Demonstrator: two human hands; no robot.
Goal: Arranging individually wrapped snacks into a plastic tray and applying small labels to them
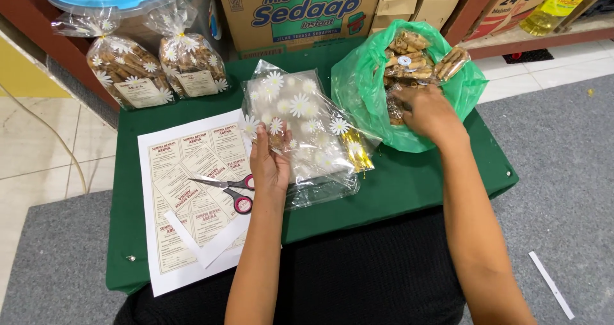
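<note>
My left hand [268, 162] rests on a stack of clear cellophane bags printed with white daisies [300, 117] in the middle of a low green table [409, 184], its fingers pinching the edge of the top bag. My right hand [430, 112] reaches into a green plastic bag [361, 85] at the right, which is full of small packs of brown rolled snacks [416, 56]. The fingers curl around snack packs inside the bag. Gold twist ties [357, 149] lie on the right side of the daisy bags.
A white sheet of beige labels [192, 171] lies at the left with red-handled scissors [233, 190] on it. Two filled, tied daisy bags [157, 69] stand at the back left. Cardboard boxes [300, 11] line the back. Grey carpet [563, 190] surrounds the table.
</note>
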